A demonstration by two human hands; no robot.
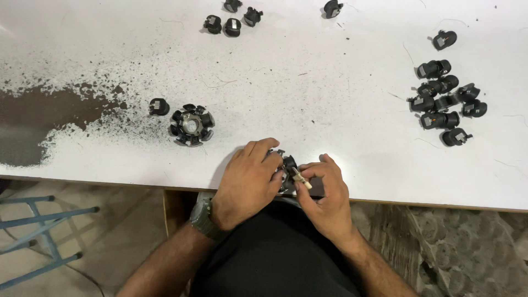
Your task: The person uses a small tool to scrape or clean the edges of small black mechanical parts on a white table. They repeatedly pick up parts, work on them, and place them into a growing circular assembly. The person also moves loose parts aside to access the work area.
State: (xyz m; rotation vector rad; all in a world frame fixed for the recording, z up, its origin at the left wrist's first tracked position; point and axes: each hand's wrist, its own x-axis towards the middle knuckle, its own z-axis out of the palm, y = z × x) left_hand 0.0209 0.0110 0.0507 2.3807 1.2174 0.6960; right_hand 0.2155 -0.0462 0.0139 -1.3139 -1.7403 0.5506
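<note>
Stator core point(285, 168) sitting at table point(330, 110) edge, 6 o'clock. Left hand point(247, 184) clamping rim, right hand point(324, 192) pinching small pale piece point(301, 180) against it. Looking rigid, fairly heavy; gripping outer rim safest. Spare stator point(191, 125) lying at 9 o'clock.

A small black ring-shaped part point(286, 165) with metal pieces sits at the near edge of the white tabletop point(308, 88), mostly hidden.

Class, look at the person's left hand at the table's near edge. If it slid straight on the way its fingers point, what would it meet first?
The left hand points right, so it would probably first meet the small black part it is already touching, with the right hand straight behind it. Depth is hard to judge from above.
</note>
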